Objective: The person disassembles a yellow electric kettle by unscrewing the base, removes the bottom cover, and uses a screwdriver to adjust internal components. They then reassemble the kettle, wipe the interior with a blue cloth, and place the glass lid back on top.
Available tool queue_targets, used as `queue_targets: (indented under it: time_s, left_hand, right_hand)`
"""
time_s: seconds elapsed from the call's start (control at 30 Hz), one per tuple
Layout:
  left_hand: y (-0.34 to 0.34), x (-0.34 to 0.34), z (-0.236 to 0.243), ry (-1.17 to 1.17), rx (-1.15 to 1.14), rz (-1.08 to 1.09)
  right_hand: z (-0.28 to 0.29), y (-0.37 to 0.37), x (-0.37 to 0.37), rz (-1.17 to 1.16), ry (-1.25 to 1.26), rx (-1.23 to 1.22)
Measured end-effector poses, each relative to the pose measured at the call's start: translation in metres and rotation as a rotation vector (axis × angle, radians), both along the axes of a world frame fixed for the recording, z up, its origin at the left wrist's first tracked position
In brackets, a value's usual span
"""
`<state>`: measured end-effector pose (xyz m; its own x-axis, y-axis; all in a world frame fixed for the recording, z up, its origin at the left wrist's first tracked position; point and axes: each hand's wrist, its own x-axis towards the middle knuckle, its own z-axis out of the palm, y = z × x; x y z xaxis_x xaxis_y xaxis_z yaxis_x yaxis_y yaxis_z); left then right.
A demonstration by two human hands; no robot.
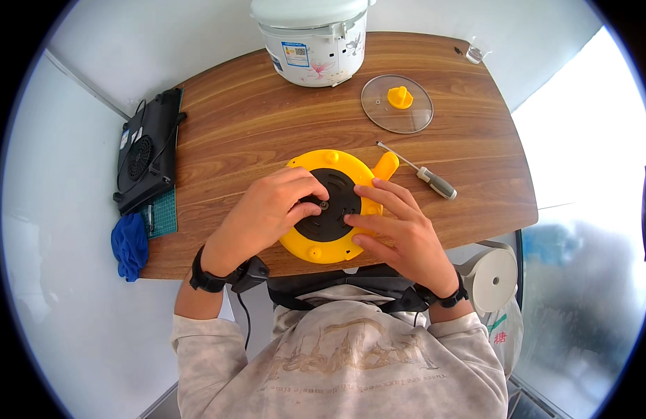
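A round yellow appliance with a side handle lies on the table near its front edge, a black slotted disc at its centre. My left hand reaches over it from the left, thumb and forefinger closed at a small round metal screw in the middle of the disc. The fingers of my right hand are spread, resting on the right side of the disc and yellow rim. Just right of the handle lies a screwdriver with a grey and white grip.
A glass lid with a yellow knob lies behind the screwdriver. The white rice cooker stands at the back. Far left are a black induction cooker, a green mat and a blue cloth. A small clear cup sits back right.
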<state>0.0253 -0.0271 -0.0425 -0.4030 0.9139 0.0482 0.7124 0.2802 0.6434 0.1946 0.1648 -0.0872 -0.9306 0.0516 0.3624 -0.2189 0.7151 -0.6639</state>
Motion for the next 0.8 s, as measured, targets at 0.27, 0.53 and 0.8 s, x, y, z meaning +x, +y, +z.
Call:
queue_targets:
  time_s: [0.27,0.53,0.8]
  left_hand:
    - [-0.008,0.011,0.0,0.288,-0.008,-0.032]
    - [-0.027,0.016,-0.019,0.145,-0.008,0.05]
    - [-0.028,0.013,-0.031,0.142,0.106,0.058]
  right_hand:
    - [0.005,-0.004,-0.001,-0.042,-0.016,-0.054]
    - [0.0,-0.003,-0.001,-0.017,0.031,0.012]
    - [0.002,-0.004,-0.003,0.0,0.024,-0.017]
